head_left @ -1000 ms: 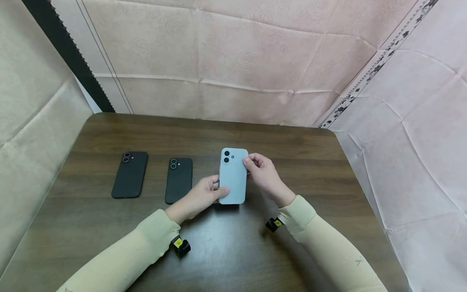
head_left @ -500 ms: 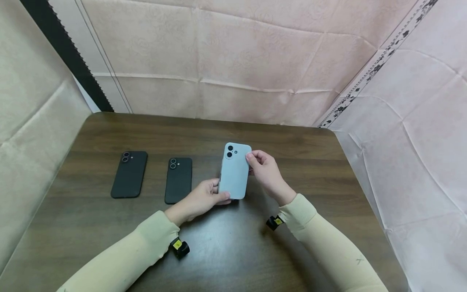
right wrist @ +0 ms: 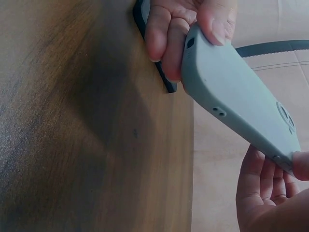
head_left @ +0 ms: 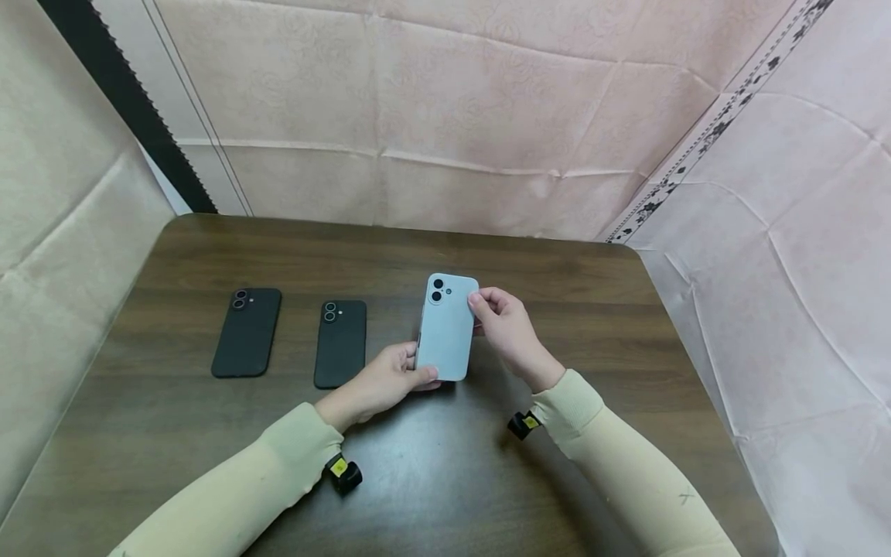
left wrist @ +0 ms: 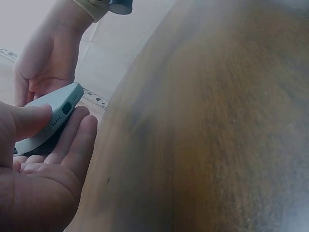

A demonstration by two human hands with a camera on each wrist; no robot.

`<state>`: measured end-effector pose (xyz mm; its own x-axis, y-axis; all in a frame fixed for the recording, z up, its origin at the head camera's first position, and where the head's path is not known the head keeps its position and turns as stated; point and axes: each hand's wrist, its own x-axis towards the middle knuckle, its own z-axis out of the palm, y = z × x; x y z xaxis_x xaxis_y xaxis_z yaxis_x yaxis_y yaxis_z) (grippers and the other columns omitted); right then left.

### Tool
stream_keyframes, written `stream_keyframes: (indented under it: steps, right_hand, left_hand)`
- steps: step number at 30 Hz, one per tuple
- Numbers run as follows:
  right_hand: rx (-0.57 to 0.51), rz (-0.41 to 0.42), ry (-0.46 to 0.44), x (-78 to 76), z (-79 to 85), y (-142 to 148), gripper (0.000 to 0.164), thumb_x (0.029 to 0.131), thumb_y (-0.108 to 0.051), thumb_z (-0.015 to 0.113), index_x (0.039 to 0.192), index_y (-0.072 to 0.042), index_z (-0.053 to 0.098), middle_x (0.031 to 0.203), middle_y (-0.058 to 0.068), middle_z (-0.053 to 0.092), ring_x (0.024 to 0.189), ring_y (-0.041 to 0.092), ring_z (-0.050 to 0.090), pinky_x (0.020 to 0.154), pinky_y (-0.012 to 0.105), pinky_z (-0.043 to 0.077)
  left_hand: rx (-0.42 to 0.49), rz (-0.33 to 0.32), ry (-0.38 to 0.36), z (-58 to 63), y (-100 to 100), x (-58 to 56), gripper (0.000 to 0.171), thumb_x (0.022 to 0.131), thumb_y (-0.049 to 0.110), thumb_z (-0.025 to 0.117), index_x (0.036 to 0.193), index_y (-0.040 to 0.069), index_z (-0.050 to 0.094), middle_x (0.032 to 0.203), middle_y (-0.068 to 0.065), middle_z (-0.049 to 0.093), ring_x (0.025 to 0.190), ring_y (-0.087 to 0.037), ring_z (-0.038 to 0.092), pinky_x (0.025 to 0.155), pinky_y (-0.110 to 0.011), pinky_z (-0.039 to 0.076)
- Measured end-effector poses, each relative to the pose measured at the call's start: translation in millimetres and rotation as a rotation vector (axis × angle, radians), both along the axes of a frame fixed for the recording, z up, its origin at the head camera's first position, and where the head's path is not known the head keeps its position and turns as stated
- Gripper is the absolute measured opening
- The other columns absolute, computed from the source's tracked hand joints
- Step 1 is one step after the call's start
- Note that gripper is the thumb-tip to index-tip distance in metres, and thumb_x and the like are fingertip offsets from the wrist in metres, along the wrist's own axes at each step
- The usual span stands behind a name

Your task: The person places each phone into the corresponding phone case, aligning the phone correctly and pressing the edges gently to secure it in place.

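A phone in a light blue case (head_left: 445, 333) is held over the table, its camera side up and its lower end toward me. My left hand (head_left: 383, 383) grips the lower left corner, thumb on the back and fingers beneath. My right hand (head_left: 508, 333) pinches the upper right edge between thumb and fingers. From the left wrist, the case's end (left wrist: 63, 108) shows a port opening and small slots, with a dark face underneath. In the right wrist view, two small holes mark the case's near corner (right wrist: 217, 110).
Two black phones lie back up on the wooden table (head_left: 431, 495): one phone (head_left: 339, 344) just left of my left hand, another phone (head_left: 247, 333) farther left. Pale cloth (head_left: 473, 116) hangs behind the table and along both sides.
Both hands have lifted the light blue phone slightly away from me and to the right, and it tilts a little more. Over the last half second it barely moves. The black phones stay put.
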<state>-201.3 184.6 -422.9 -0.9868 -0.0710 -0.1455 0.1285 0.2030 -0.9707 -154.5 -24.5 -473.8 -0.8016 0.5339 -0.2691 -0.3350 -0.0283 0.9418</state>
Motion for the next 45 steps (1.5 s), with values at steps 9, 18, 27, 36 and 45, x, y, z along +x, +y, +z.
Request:
stream_keyframes:
  steps: [9, 18, 27, 36, 45]
  right_hand:
    - [-0.020, 0.000, 0.002, 1.1, 0.7, 0, 0.026, 0.100, -0.025, 0.056, 0.106, -0.001, 0.062, 0.095, 0.014, 0.066, 0.085, 0.027, 0.062, 0.084, 0.055, 0.051]
    - [-0.014, 0.042, 0.021, 5.1, 9.0, -3, 0.026, 0.098, -0.027, 0.058, 0.108, -0.002, 0.062, 0.096, 0.015, 0.065, 0.082, 0.025, 0.060, 0.086, 0.061, 0.048]
    - [-0.040, 0.014, -0.008, 2.1, 5.0, 1, 0.027, 0.099, -0.028, 0.056, 0.106, -0.002, 0.062, 0.097, 0.015, 0.066, 0.083, 0.027, 0.061, 0.080, 0.049, 0.054]
    - [-0.040, 0.016, -0.016, 1.3, 0.6, 2, 0.030, 0.099, -0.029, 0.056, 0.105, 0.000, 0.061, 0.097, 0.014, 0.067, 0.081, 0.025, 0.063, 0.071, 0.036, 0.056]
    - [-0.028, 0.049, -0.031, 2.6, -4.0, 1, 0.029, 0.098, -0.029, 0.058, 0.107, -0.002, 0.064, 0.098, 0.014, 0.068, 0.081, 0.025, 0.063, 0.071, 0.036, 0.056]
  left_hand:
    - [0.032, 0.002, 0.003, 0.2, 1, 1.4, 0.042, 0.097, 0.003, 0.057, 0.136, -0.002, 0.045, 0.129, -0.017, 0.059, 0.110, -0.024, 0.063, 0.093, -0.041, 0.050]
    - [0.042, -0.020, 0.012, -2.7, -3, 1.9, 0.052, 0.095, 0.009, 0.061, 0.142, 0.001, 0.039, 0.128, -0.018, 0.059, 0.109, -0.027, 0.063, 0.093, -0.044, 0.048]
    - [0.059, -0.047, 0.059, -0.6, -3, 0.6, 0.050, 0.095, 0.010, 0.062, 0.140, 0.001, 0.042, 0.128, -0.017, 0.059, 0.109, -0.027, 0.063, 0.092, -0.045, 0.049]
    - [-0.057, 0.032, 0.145, 12.0, -10, -7.0, 0.038, 0.096, 0.016, 0.062, 0.131, 0.006, 0.052, 0.122, -0.008, 0.064, 0.105, -0.022, 0.065, 0.085, -0.038, 0.054]
    - [-0.030, 0.062, 0.132, 13.1, -12, -8.3, 0.037, 0.097, 0.010, 0.059, 0.133, 0.007, 0.049, 0.124, -0.010, 0.063, 0.106, -0.025, 0.064, 0.081, -0.040, 0.056]
